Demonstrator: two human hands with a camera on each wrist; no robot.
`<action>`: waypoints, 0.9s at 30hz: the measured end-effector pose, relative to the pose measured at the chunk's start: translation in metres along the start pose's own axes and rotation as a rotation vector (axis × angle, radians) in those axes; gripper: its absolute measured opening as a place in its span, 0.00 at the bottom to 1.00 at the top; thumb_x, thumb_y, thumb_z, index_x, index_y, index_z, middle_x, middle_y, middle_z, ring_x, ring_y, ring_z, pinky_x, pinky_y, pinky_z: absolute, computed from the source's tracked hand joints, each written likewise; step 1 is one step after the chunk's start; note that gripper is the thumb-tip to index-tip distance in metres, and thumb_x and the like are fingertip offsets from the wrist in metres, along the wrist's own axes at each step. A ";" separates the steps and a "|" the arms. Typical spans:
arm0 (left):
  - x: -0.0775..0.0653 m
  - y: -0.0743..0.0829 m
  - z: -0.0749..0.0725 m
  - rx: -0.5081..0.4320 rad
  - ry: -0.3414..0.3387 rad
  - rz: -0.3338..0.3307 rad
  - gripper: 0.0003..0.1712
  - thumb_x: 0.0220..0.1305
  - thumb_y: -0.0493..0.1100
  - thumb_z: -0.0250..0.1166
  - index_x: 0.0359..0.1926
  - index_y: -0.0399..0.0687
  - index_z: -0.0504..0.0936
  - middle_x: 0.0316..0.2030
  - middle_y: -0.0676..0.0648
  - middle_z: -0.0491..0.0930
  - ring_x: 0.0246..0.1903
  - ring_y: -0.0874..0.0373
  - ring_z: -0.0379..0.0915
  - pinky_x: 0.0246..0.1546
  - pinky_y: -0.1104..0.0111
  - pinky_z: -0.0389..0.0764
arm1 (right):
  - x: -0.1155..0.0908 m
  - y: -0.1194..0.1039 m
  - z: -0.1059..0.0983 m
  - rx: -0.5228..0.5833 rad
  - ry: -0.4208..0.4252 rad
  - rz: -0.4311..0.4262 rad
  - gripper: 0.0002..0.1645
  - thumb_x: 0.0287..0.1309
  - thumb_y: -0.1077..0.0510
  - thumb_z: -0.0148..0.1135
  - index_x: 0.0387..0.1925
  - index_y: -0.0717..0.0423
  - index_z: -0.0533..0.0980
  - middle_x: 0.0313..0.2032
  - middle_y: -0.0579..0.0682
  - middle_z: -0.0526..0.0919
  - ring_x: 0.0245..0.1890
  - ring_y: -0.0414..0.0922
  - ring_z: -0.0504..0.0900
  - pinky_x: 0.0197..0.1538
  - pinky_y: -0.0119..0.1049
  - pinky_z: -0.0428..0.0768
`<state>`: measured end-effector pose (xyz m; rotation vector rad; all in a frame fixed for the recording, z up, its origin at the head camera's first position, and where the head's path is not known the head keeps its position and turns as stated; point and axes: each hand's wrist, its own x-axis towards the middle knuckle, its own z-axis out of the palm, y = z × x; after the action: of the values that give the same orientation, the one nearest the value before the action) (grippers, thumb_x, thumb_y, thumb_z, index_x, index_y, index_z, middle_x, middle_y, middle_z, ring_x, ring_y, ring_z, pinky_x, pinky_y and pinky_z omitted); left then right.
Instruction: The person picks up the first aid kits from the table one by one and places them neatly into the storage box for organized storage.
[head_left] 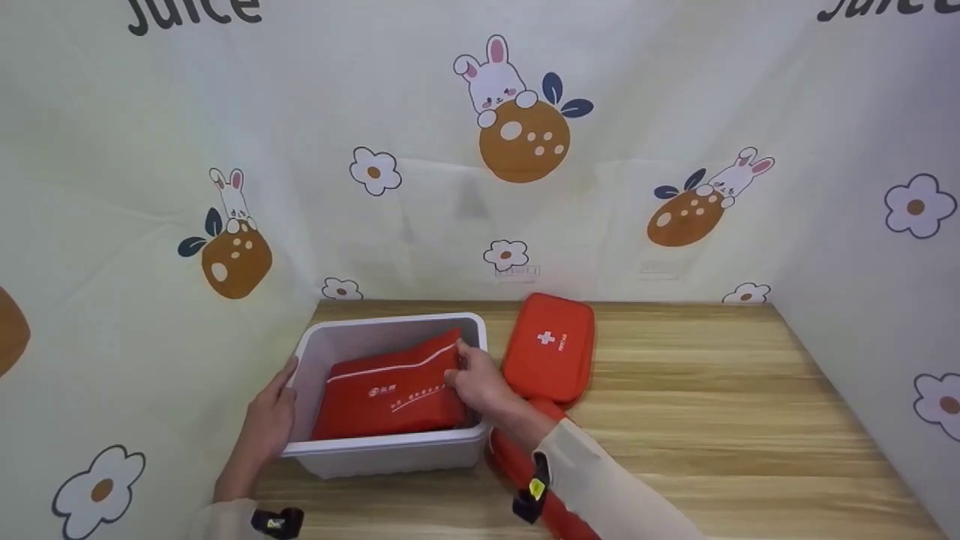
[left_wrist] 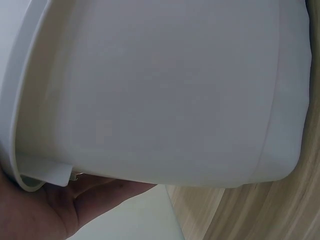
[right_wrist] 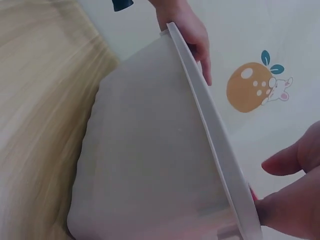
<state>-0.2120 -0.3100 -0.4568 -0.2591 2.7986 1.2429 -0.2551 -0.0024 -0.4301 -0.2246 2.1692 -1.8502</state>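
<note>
A light grey plastic bin (head_left: 390, 454) stands on the table, a red zippered pouch (head_left: 375, 409) with white print lying inside it. At the bin's left side, my left hand (head_left: 268, 420) grips the rim; the left wrist view has its fingers (left_wrist: 100, 200) bent under the lip. My right hand (head_left: 480, 382) reaches over the right rim and touches the pouch's right edge. In the right wrist view its thumb (right_wrist: 282, 162) stands apart from the finger that dips behind the rim, with no pouch seen between them. Part of those fingers is hidden.
Right of the bin lies a red hard case (head_left: 551, 349) with a white cross. A second red case (head_left: 514, 457) is nearer, partly covered by my right forearm. Wood-grain table (head_left: 712, 420) extends to the right; a printed curtain (head_left: 420, 232) encloses the back and sides.
</note>
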 end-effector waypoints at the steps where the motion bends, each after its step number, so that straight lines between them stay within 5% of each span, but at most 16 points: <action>1: 0.000 0.000 0.000 0.000 0.000 0.000 0.33 0.80 0.46 0.33 0.81 0.53 0.39 0.80 0.38 0.41 0.79 0.36 0.36 0.76 0.41 0.48 | 0.001 0.000 -0.002 0.010 0.017 -0.003 0.41 0.64 0.71 0.51 0.76 0.67 0.51 0.76 0.64 0.58 0.73 0.58 0.65 0.75 0.52 0.67; 4: -0.001 0.000 0.000 -0.005 0.005 -0.006 0.33 0.80 0.45 0.34 0.81 0.52 0.40 0.80 0.38 0.41 0.79 0.37 0.37 0.77 0.42 0.47 | 0.002 0.002 -0.009 0.038 0.060 -0.017 0.39 0.63 0.73 0.49 0.75 0.70 0.53 0.75 0.66 0.58 0.76 0.60 0.59 0.76 0.53 0.62; 9: 0.000 0.000 0.001 -0.020 0.007 -0.008 0.32 0.80 0.44 0.33 0.81 0.52 0.40 0.80 0.39 0.41 0.79 0.38 0.36 0.77 0.42 0.45 | 0.004 0.008 -0.023 0.095 0.138 -0.026 0.32 0.65 0.72 0.49 0.70 0.70 0.63 0.68 0.69 0.71 0.70 0.61 0.71 0.72 0.51 0.71; 15: 0.000 -0.001 0.000 -0.031 0.001 -0.016 0.33 0.80 0.46 0.32 0.81 0.55 0.38 0.80 0.40 0.39 0.79 0.38 0.35 0.77 0.41 0.45 | 0.003 0.026 -0.046 0.027 0.281 -0.086 0.27 0.62 0.71 0.50 0.63 0.66 0.73 0.60 0.64 0.79 0.62 0.59 0.77 0.69 0.50 0.76; 23: 0.000 0.000 0.000 -0.029 -0.001 -0.024 0.33 0.80 0.47 0.32 0.81 0.55 0.38 0.80 0.40 0.38 0.79 0.38 0.34 0.77 0.40 0.46 | 0.006 0.060 -0.077 -0.109 0.426 0.048 0.27 0.52 0.71 0.55 0.57 0.70 0.77 0.56 0.66 0.81 0.48 0.52 0.78 0.47 0.33 0.78; 27: 0.000 0.000 0.001 -0.032 -0.001 -0.026 0.33 0.80 0.46 0.33 0.81 0.55 0.38 0.80 0.40 0.38 0.79 0.37 0.35 0.76 0.40 0.47 | 0.006 0.073 -0.093 -0.201 0.531 0.131 0.28 0.51 0.68 0.62 0.57 0.68 0.76 0.55 0.68 0.79 0.50 0.54 0.78 0.51 0.39 0.78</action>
<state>-0.2124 -0.3089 -0.4574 -0.2956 2.7676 1.2832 -0.2845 0.0954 -0.4899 0.4086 2.6389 -1.7614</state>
